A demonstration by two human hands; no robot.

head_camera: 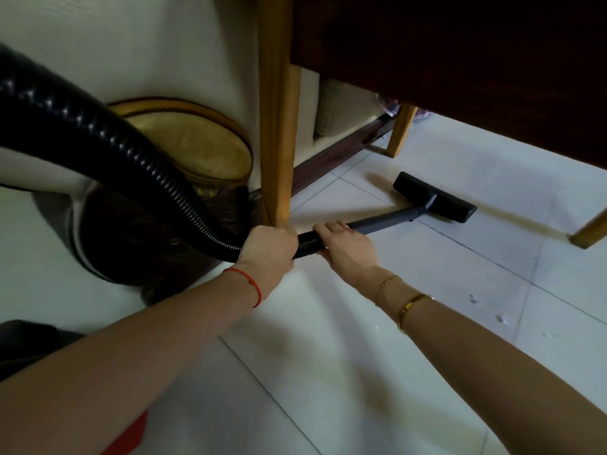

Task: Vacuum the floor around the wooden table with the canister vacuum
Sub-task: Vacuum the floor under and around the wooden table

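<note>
A black ribbed vacuum hose (108, 133) curves in from the upper left down to a dark wand (384, 221). The wand ends in a flat black floor head (433, 197) lying on the white tiles under the wooden table (460, 54). My left hand (267, 247) grips the hose just beside the near table leg (276, 126). My right hand (345, 246) holds the hose end where it meets the wand, fingers laid along it and thumb underneath. The canister itself is out of sight.
A round tan cushion (197, 146) leans on a white sofa (115, 54) at the left. Other table legs stand at the back (400, 129) and far right (588, 231). Small white specks (501, 318) lie on the tiles at right. A red object (131, 435) sits at the bottom left.
</note>
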